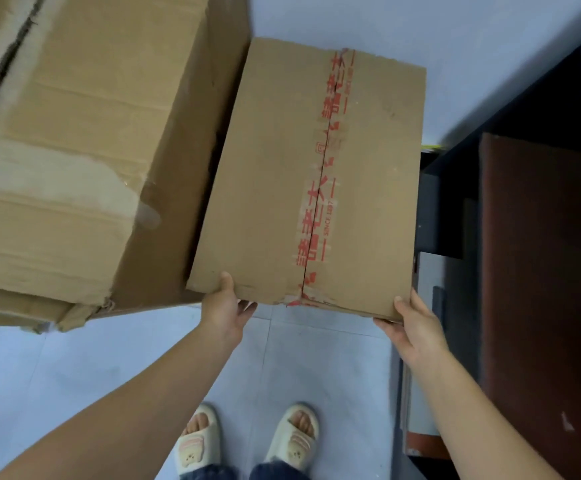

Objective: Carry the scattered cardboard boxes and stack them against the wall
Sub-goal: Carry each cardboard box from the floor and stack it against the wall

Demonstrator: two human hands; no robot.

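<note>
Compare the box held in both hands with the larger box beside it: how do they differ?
The held box is smaller; the large box is bulkier. The held box carries red-printed tape along its seam; the large box shows pale torn patches. The left hand and right hand grip only the held box. Both are brown cardboard.

Counted: two cardboard boxes [303,174], [74,143]; two hands [225,313], [417,327]; two slippers [197,441], [294,438].

The taped box [303,174] sits right of the big box [84,150], left of the furniture [531,271].
</note>
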